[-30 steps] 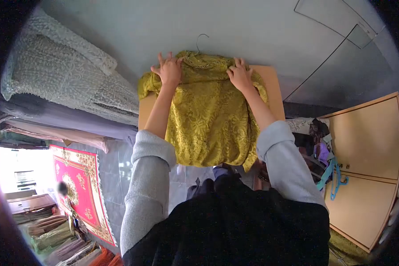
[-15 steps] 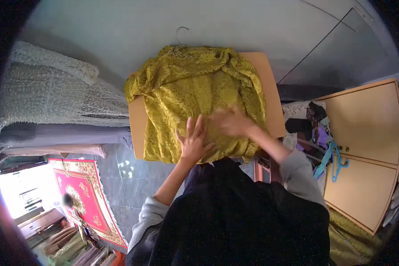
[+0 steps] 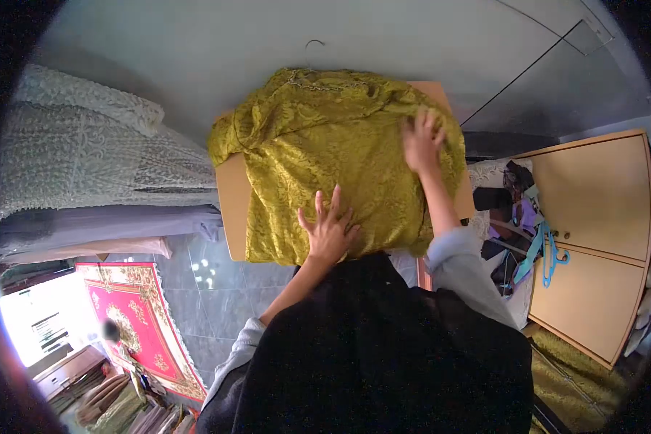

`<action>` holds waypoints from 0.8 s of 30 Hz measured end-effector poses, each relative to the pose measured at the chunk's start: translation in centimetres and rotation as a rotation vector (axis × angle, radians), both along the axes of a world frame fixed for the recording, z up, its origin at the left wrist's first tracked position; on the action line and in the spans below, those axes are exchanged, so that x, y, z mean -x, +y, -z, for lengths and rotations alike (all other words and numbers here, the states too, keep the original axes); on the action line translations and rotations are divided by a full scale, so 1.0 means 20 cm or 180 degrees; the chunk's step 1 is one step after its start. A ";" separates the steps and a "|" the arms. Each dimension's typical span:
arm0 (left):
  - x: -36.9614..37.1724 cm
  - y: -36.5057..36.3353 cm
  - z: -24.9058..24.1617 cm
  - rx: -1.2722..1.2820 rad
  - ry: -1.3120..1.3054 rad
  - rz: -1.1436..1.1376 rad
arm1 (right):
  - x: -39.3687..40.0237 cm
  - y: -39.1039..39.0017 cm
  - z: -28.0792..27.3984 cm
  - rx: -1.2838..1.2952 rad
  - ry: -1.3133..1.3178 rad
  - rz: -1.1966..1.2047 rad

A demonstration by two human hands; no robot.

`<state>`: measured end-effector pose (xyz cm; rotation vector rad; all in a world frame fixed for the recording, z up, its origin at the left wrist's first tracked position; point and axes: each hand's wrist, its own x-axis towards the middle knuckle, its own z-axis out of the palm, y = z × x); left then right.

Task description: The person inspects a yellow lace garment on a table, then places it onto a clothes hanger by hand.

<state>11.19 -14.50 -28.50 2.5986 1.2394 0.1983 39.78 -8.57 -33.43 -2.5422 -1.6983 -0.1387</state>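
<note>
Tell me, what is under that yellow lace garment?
A tan board lies under the yellow lace garment, showing at its left and right edges. A hanger hook sticks out on top. The board's middle is covered.

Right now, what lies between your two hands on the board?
In the head view, only yellow lace garment spans the stretch between the left hand, flat near its hem, and the right hand, near its upper right edge. Nothing else sits there.
</note>
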 end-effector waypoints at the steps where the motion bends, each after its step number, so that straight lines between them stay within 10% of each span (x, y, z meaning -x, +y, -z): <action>1: 0.01 0.01 -0.01 0.0018 -0.0038 0.0016 | 0.01 0.02 -0.10 0.0388 -0.0328 0.0589; 4: 0.03 0.02 0.00 0.0095 -0.0089 0.0089 | 0.25 0.08 -0.17 0.0276 0.1844 -0.0199; 5: 0.05 0.03 0.00 0.0199 -0.0097 0.0105 | 0.44 -0.05 -0.11 -0.0990 0.1956 -0.1228; 7: 0.07 0.05 -0.04 0.0374 -0.0069 0.0234 | 0.39 -0.09 -0.07 -0.0001 0.0720 -0.2814; 10: 0.15 0.08 -0.07 0.0260 -0.0232 0.0219 | 0.06 0.01 -0.02 0.0324 -0.0062 -0.0363; 12: 0.23 0.12 -0.16 0.0527 -0.0230 -0.0048 | 0.09 0.06 -0.06 -0.0946 0.0467 0.0089; 16: 0.52 0.29 0.00 0.0129 -0.0317 -0.1954 | 0.66 0.08 -0.33 -0.1264 0.0229 -0.1367; 18: 0.67 0.34 0.07 -0.0182 -0.0904 -0.2375 | 0.95 0.06 -0.29 -0.1491 0.0665 -0.2846; 19: 0.67 0.36 -0.08 0.0889 0.0070 -0.2587 | 1.09 0.02 -0.18 -0.1682 0.1615 -0.3487; 21: 0.75 0.35 0.04 0.0966 0.0065 -0.2144 | 1.15 0.10 -0.21 -0.0781 0.1030 -0.4997; 22: 0.74 0.33 0.06 0.0957 -0.0185 -0.2128 | 1.16 0.21 -0.19 0.0608 0.2027 -0.3474; 23: 0.74 0.33 0.07 0.1036 -0.0216 -0.2067 | 1.08 0.37 -0.46 0.1447 0.1176 -0.3368; 24: 0.74 0.33 0.07 0.1122 -0.0263 -0.2007 | 1.04 0.46 -0.37 0.0245 0.1410 -0.2399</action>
